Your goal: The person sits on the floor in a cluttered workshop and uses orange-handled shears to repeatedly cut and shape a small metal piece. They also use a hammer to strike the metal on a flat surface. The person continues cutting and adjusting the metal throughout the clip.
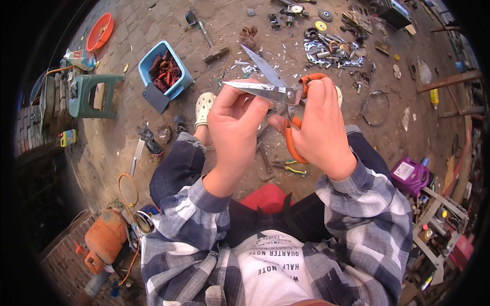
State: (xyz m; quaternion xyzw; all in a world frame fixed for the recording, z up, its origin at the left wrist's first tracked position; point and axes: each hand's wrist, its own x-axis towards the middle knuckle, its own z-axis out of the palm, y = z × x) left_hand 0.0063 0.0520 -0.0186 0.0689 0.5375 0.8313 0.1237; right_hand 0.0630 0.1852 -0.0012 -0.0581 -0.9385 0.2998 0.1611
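Observation:
A large pair of scissors with orange-wrapped handles is held up in front of me, its two metal blades spread apart and pointing to the far left. My right hand is closed round the handles, with one orange loop showing below the fingers. On the lower blade, my left hand pinches with thumb and fingers, close to the blade's middle. The upper blade stands free of my fingers. Some of the left fingertips are hidden behind the blade and thumb.
Loose metal parts lie at the far right. A hammer and pliers lie between my legs. Left are a blue bin of dark red scraps, a green stool, a knife and an orange gas cylinder. Right sits a purple jug.

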